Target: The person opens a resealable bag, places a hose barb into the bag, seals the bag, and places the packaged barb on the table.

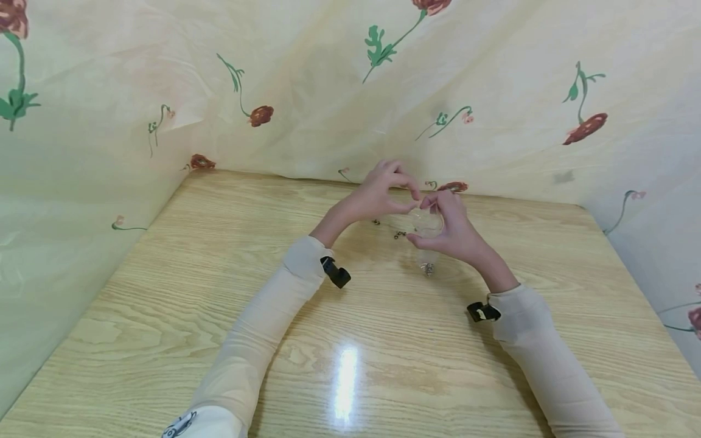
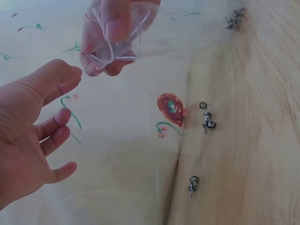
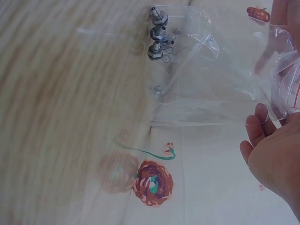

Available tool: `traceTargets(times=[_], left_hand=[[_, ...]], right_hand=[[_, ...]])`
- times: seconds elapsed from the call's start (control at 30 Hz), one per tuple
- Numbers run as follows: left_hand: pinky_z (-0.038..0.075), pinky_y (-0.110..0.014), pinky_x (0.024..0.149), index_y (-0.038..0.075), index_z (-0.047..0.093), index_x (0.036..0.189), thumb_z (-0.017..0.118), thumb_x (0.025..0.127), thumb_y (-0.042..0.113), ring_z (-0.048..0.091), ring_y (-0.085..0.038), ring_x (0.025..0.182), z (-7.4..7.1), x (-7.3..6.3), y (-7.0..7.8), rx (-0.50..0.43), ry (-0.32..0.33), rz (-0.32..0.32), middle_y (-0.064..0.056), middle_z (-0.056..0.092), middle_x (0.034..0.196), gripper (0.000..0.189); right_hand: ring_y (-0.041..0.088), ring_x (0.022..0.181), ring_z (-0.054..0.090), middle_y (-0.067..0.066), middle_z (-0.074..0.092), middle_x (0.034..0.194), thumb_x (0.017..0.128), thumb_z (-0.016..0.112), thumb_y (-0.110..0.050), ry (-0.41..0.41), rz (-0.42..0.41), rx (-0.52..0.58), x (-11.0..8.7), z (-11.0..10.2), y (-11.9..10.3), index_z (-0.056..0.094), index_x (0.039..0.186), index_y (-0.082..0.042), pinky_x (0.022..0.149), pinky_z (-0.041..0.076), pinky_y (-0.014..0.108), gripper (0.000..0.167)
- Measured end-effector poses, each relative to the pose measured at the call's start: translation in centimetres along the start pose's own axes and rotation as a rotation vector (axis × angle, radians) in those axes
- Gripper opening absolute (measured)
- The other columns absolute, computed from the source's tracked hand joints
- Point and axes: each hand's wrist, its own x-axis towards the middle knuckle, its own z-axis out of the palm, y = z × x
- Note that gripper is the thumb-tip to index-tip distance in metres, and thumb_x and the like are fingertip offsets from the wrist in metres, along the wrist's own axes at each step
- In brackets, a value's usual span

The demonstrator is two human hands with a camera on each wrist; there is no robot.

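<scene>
A clear zip bag [image 1: 428,222] hangs from my right hand [image 1: 453,230], with its mouth up and several metal threaded fittings [image 3: 158,33] at its bottom. In the left wrist view, the right thumb [image 2: 116,26] presses the bag's mouth from one side and fingers lie behind it. My left hand [image 1: 383,191] is beside the mouth, fingers spread and bent, fingertips close to the bag with nothing gripped. Below, small loose metal pieces [image 2: 208,121] with dark rings lie on the table, and another small metal piece [image 2: 193,184] lies apart from them.
The wood-grain table [image 1: 230,286] meets a flowered sheet [image 1: 317,91] hanging along its back, close behind my hands. More sheet rises at both sides. A light reflection shows on the tabletop near the front. Black straps [image 1: 335,272] sit on both sleeves.
</scene>
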Motion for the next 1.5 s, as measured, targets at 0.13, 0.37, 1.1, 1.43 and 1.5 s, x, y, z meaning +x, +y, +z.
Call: traceTargets(times=[0.13, 0.37, 1.1, 1.43, 1.5], left_hand=[[0.031, -0.033, 0.094, 0.018, 0.075, 0.099, 0.076, 0.092, 0.024, 0.041, -0.022, 0.108, -0.1, -0.2, -0.7, 0.002, -0.027, -0.05, -0.006, 0.054, 0.106, 0.009], [0.033, -0.038, 0.097, 0.014, 0.076, 0.103, 0.075, 0.092, 0.024, 0.041, -0.023, 0.11, 0.2, -0.4, -1.9, -0.001, -0.079, -0.115, -0.011, 0.056, 0.113, 0.015], [0.037, -0.035, 0.093, 0.019, 0.075, 0.1, 0.077, 0.09, 0.023, 0.05, -0.025, 0.11, 1.9, -0.2, -3.4, 0.144, -0.253, -0.096, -0.013, 0.064, 0.117, 0.011], [0.038, -0.036, 0.094, 0.021, 0.074, 0.103, 0.076, 0.091, 0.027, 0.047, -0.021, 0.111, 2.5, -0.1, -3.4, 0.171, -0.366, -0.12, -0.006, 0.061, 0.122, 0.014], [0.038, -0.035, 0.091, 0.021, 0.074, 0.103, 0.076, 0.091, 0.027, 0.047, -0.021, 0.11, 2.5, -0.1, -3.2, 0.201, -0.379, -0.114, -0.008, 0.061, 0.121, 0.014]], right_hand=[[0.028, 0.095, 0.041, 0.013, 0.048, 0.102, 0.071, 0.086, -0.011, 0.007, -0.008, -0.001, 0.0, 0.0, 0.0, 0.052, 0.109, 0.003, 0.089, 0.025, 0.039, 0.053], [0.027, 0.096, 0.041, 0.017, 0.048, 0.103, 0.071, 0.086, -0.011, 0.006, -0.005, 0.002, 0.0, 0.0, -0.2, 0.052, 0.11, 0.004, 0.089, 0.025, 0.04, 0.054], [0.025, 0.095, 0.038, 0.012, 0.046, 0.103, 0.073, 0.086, -0.01, -0.007, 0.032, 0.004, 0.0, -0.1, 0.0, 0.052, 0.11, 0.003, 0.088, 0.024, 0.042, 0.052], [0.027, 0.097, 0.039, 0.019, 0.048, 0.106, 0.074, 0.086, -0.011, -0.015, 0.03, 0.002, 0.0, -0.2, 0.0, 0.052, 0.111, 0.002, 0.088, 0.025, 0.041, 0.052], [0.027, 0.096, 0.039, 0.02, 0.048, 0.106, 0.073, 0.086, -0.011, -0.012, 0.03, -0.002, 0.1, -0.2, 0.0, 0.051, 0.111, 0.002, 0.088, 0.025, 0.042, 0.053]])
